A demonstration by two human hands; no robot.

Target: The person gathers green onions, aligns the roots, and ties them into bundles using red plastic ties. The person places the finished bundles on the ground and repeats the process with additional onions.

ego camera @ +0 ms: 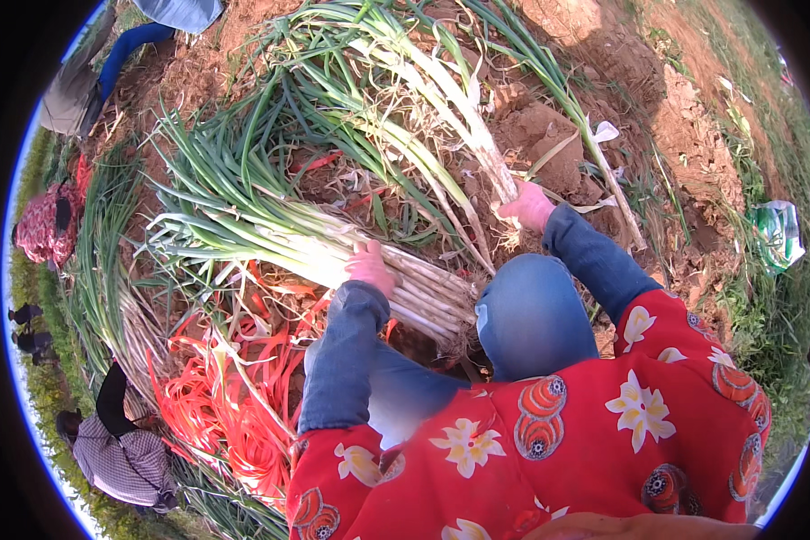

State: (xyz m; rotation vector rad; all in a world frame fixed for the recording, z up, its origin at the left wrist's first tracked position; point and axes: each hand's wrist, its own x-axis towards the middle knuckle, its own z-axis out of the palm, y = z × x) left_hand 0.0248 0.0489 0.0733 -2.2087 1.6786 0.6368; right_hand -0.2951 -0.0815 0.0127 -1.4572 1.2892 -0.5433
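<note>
A thick bundle of long green onions (310,236) lies across the ground before me, its white stems and roots pointing toward my knees. My left hand (372,268) is laid over the white stems, holding the bundle from above; its palm side is hidden. To the right, my right hand (532,205) grips the root end of a few more onion stalks (469,128), whose leaves stretch away from me. Between the two lie some loose onions (439,179) on the soil.
Tangled red plastic strapping (236,405) lies at my left. Beyond it are more onions (135,324) and a person in a checked top (118,459). Another person's blue sleeve (131,50) shows at upper left. Single onions (580,121) and a green-and-white plastic package (776,233) lie at right.
</note>
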